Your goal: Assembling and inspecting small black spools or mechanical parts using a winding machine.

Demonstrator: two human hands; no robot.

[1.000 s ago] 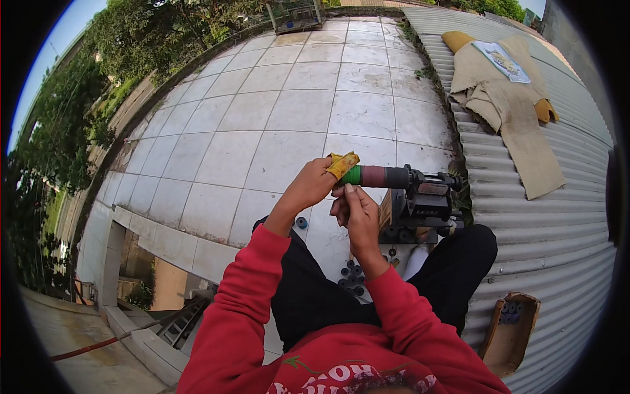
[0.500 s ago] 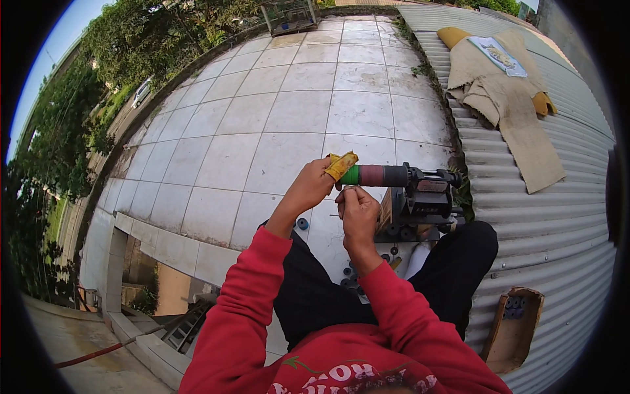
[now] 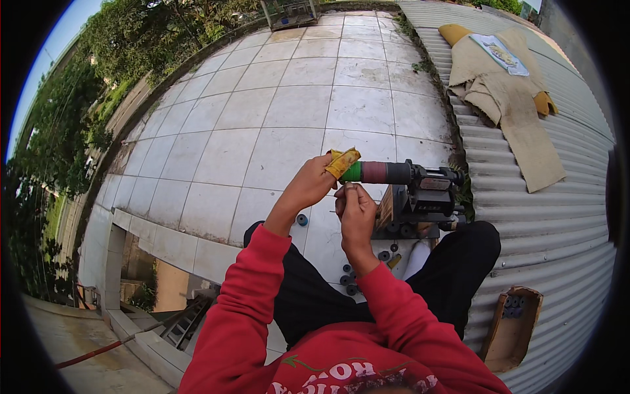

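A black machine [image 3: 433, 185] stands in front of me, with a horizontal cylinder [image 3: 385, 172] reaching left out of it, banded green, maroon and dark grey. At the green end my left hand [image 3: 310, 178] is closed on a yellow cloth [image 3: 342, 161], which lies folded against the cylinder's tip. Just below the green and maroon bands, my right hand [image 3: 357, 213] is pinched shut close to the cylinder. A thin dark tip shows beside its fingers, too small to name.
Several dark round discs [image 3: 348, 279] lie on the tiles between my legs, and a blue-dark roll [image 3: 302, 219] sits by my left knee. An open box [image 3: 515, 328] holding discs rests on the corrugated roof [image 3: 577, 262] at right. Sacking [image 3: 531, 144] lies farther up.
Both hands stay at the cylinder. My right hand has shifted very slightly left and up, and its fingers have changed their pinch a little.
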